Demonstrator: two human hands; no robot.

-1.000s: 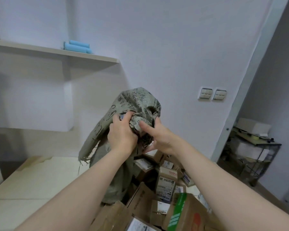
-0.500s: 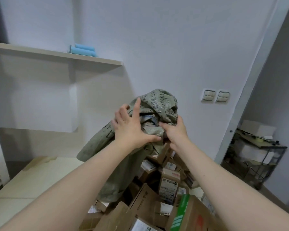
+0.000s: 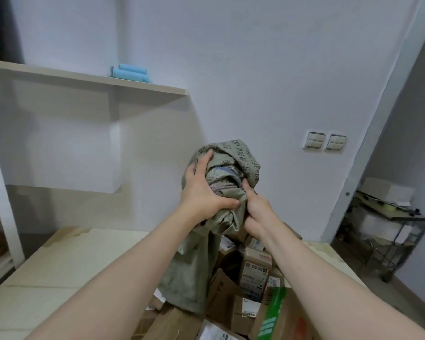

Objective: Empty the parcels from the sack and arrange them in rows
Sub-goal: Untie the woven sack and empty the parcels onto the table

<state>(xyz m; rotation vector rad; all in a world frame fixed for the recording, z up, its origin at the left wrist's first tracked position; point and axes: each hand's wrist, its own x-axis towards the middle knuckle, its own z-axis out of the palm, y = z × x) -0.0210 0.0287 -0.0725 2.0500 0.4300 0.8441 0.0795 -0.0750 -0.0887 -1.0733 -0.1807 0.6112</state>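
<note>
A: Where is the sack [image 3: 227, 218] held?
B: It is bunched into a wad above the parcels [image 3: 255, 271]; its tail is left hanging, and seems to rest on them; the left grip [image 3: 201, 190] is clenched round the wad, thumb pressed underneath; the right grip [image 3: 258, 209] is curled into the folds opposite.
A: And the parcels?
B: They are heaped on the pale counter [image 3: 71, 261]; labels are seen, too blurred to be read.

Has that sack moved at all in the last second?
Yes. The sack has shifted slightly right, toward the light switches, and its loose left tail is pulled in.
</note>
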